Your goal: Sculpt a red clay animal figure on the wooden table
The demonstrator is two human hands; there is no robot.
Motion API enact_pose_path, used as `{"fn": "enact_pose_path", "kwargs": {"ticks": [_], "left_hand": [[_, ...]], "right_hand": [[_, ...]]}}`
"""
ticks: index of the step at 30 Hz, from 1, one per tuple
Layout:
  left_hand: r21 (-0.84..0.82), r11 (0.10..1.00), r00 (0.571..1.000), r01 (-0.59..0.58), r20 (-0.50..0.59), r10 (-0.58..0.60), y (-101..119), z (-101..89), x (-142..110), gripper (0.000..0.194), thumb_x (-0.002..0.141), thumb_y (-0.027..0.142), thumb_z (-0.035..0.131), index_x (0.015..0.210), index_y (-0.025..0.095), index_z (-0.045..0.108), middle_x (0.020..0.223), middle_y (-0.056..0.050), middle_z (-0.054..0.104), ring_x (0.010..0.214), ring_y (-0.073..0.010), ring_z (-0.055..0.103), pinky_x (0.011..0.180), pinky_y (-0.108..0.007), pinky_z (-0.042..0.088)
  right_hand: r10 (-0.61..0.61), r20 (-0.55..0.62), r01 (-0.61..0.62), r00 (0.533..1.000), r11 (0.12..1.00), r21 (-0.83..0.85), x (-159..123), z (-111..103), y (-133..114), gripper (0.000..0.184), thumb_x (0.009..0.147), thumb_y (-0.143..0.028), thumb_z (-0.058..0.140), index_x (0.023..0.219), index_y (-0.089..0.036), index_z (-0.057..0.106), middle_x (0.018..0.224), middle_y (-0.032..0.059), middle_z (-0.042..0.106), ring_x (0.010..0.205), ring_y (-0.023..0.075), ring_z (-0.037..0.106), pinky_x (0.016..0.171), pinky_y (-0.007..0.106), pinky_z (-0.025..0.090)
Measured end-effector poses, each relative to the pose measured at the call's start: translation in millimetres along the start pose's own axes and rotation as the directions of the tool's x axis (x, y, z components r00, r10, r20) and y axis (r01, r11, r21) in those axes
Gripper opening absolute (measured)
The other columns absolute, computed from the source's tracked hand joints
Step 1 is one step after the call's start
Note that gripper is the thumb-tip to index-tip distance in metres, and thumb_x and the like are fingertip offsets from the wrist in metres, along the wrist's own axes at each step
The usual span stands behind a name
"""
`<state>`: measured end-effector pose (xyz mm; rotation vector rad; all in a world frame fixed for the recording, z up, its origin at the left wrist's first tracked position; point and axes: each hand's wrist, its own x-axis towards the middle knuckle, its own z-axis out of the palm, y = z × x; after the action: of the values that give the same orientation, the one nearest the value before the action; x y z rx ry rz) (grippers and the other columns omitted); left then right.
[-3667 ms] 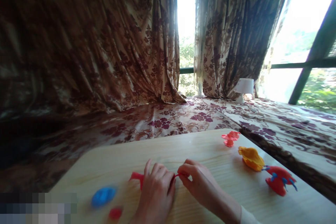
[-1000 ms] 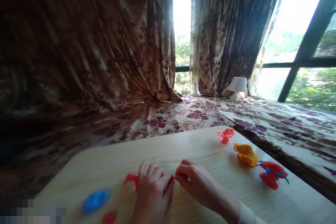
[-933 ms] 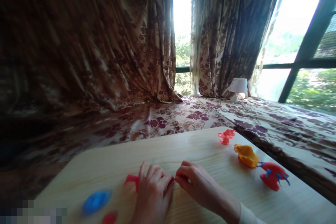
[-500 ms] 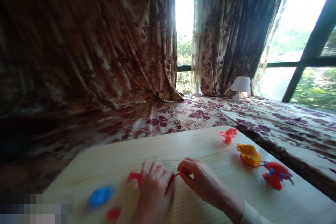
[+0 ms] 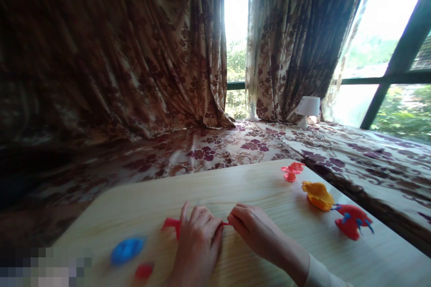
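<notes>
A thin strand of red modelling clay [image 5: 226, 223] spans the small gap between my hands. My left hand [image 5: 201, 238] rests low over the table, thumb and forefinger closed on the strand's left end. From under its left side sticks out a wider, forked-looking piece of red clay [image 5: 171, 223]; whether it joins the strand is hidden. With fingertips pinched together, my right hand [image 5: 252, 229] grips the strand's other end. Left of my hands lie a blue disc-like piece [image 5: 127, 250] and a smaller red round piece [image 5: 144, 271], both blurred.
Along the right side of the pale wooden table [image 5: 161, 195] stand a coral-pink clay shape [image 5: 292, 171], a yellow one [image 5: 317, 195] and a red one with blue bits [image 5: 353, 220]. Behind are a flowered cover [image 5: 249, 147], a white lamp [image 5: 308, 106] and curtains [image 5: 188, 45].
My right hand's fingers have closed more tightly together, and the strand now looks level rather than slanting upward. My left hand stays nearly in place. The whole view has shifted slightly.
</notes>
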<state>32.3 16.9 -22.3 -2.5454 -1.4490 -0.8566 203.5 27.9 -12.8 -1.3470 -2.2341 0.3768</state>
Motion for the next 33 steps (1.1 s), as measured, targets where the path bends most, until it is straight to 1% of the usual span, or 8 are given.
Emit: {"fn": "enact_pose_path", "kwargs": {"ticks": [3, 6, 8, 9, 14, 19, 29, 33], "left_hand": [[-0.008, 1.000, 1.000, 0.012, 0.006, -0.012, 3.3, -2.2, 0.0, 0.017, 0.084, 0.019, 0.049, 0.077, 0.024, 0.063, 0.074, 0.001, 0.063, 0.082, -0.0190, 0.055, 0.100, -0.061, 0.022], [-0.025, 0.999, 1.000, 0.021, 0.018, -0.020, 3.9, -3.5, 0.5, 0.017, 0.085, 0.019, 0.048, 0.075, 0.023, 0.062, 0.075, 0.001, 0.063, 0.083, -0.0189, 0.055, 0.100, -0.060, 0.020], [-0.031, 0.999, 0.999, 0.026, 0.021, -0.025, 3.6, -3.7, 0.7, 0.016, 0.085, 0.019, 0.049, 0.076, 0.023, 0.062, 0.075, 0.001, 0.062, 0.083, -0.0188, 0.055, 0.101, -0.060, 0.020], [-0.034, 0.999, 1.000, 0.024, 0.021, -0.023, 3.5, -3.7, 0.7, 0.016, 0.085, 0.019, 0.049, 0.076, 0.023, 0.062, 0.075, 0.002, 0.062, 0.083, -0.0187, 0.055, 0.101, -0.060, 0.020], [-0.047, 0.999, 1.000, 0.024, 0.006, -0.024, 3.5, -3.8, 0.2, 0.016, 0.084, 0.019, 0.049, 0.075, 0.023, 0.062, 0.076, 0.000, 0.062, 0.083, -0.0192, 0.054, 0.100, -0.060, 0.021], [-0.065, 0.998, 1.000, 0.020, 0.025, -0.019, 0.3, -2.7, 0.4, 0.015, 0.082, 0.019, 0.051, 0.077, 0.023, 0.063, 0.076, 0.001, 0.064, 0.084, -0.0199, 0.055, 0.099, -0.060, 0.022], [-0.037, 0.998, 0.999, 0.049, -0.014, -0.050, 3.7, -3.1, 0.2, 0.016, 0.082, 0.017, 0.051, 0.072, 0.023, 0.062, 0.074, 0.001, 0.063, 0.082, -0.0196, 0.055, 0.100, -0.058, 0.023], [-0.040, 0.998, 0.999, 0.039, 0.020, -0.039, 0.2, -1.6, 0.0, 0.015, 0.082, 0.019, 0.051, 0.075, 0.024, 0.064, 0.076, 0.001, 0.064, 0.084, -0.0203, 0.055, 0.099, -0.059, 0.023]], "right_hand": [[0.012, 0.000, -0.012, 1.000, 1.000, -0.003, -1.4, -4.9, -2.0, 0.030, 0.092, -0.021, 0.041, 0.069, -0.017, 0.060, 0.069, 0.0027, 0.062, 0.064, 0.0134, 0.056, 0.059, 0.023, 0.035], [0.028, -0.007, -0.027, 1.000, 0.998, 0.061, -2.3, -8.1, -3.6, 0.007, 0.082, -0.020, 0.056, 0.085, -0.018, 0.061, 0.081, 0.0017, 0.063, 0.070, 0.0135, 0.057, 0.062, 0.021, 0.037], [0.022, -0.005, -0.021, 1.000, 0.995, 0.099, -2.2, -7.6, -4.3, 0.017, 0.073, -0.013, 0.061, 0.089, -0.019, 0.060, 0.082, 0.0005, 0.063, 0.071, 0.0133, 0.057, 0.063, 0.021, 0.038], [0.011, -0.004, -0.011, 1.000, 0.994, 0.106, -1.9, -6.8, -4.5, 0.017, 0.072, -0.010, 0.060, 0.086, -0.019, 0.061, 0.080, -0.0001, 0.063, 0.070, 0.0130, 0.057, 0.062, 0.020, 0.038], [-0.024, -0.015, 0.026, 1.000, 0.993, 0.117, 0.7, -4.1, -4.2, 0.018, 0.081, -0.007, 0.049, 0.073, -0.018, 0.062, 0.074, 0.0005, 0.061, 0.067, 0.0117, 0.055, 0.061, 0.019, 0.037], [-0.029, -0.021, 0.031, 0.999, 0.993, 0.116, 1.4, -3.1, -1.3, 0.017, 0.079, -0.006, 0.051, 0.080, -0.017, 0.064, 0.078, 0.0014, 0.062, 0.069, 0.0122, 0.056, 0.062, 0.019, 0.038], [-0.026, 0.008, 0.025, 1.000, 0.998, 0.051, -1.3, -4.5, -2.7, 0.022, 0.086, -0.011, 0.047, 0.073, -0.017, 0.063, 0.075, 0.0020, 0.062, 0.069, 0.0128, 0.057, 0.062, 0.020, 0.037], [-0.011, 0.002, 0.011, 1.000, 1.000, 0.029, -1.7, -5.4, -3.2, 0.023, 0.088, -0.013, 0.046, 0.074, -0.017, 0.063, 0.075, 0.0026, 0.062, 0.069, 0.0140, 0.057, 0.061, 0.022, 0.037]]}}
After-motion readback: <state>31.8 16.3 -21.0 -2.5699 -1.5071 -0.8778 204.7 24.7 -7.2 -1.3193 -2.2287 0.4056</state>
